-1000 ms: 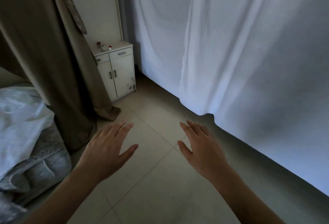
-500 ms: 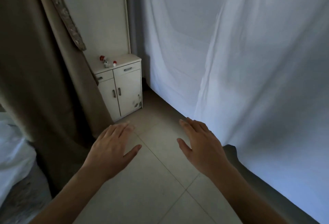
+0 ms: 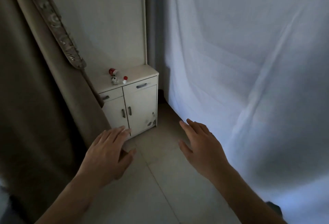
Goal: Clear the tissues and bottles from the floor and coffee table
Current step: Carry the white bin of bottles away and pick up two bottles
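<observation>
Both hands hover palm-down over the tiled floor (image 3: 160, 188), the left hand (image 3: 108, 154) and right hand (image 3: 201, 147) with fingers relaxed and straight (holding nothing). A small white cabinet (image 3: 137, 106) stands ahead.

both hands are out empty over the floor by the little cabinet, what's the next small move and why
Probably turn the view elsewhere: the left hand and right hand hold nothing, and no tissue or bottle shows on the tiled floor before the white cabinet.
</observation>
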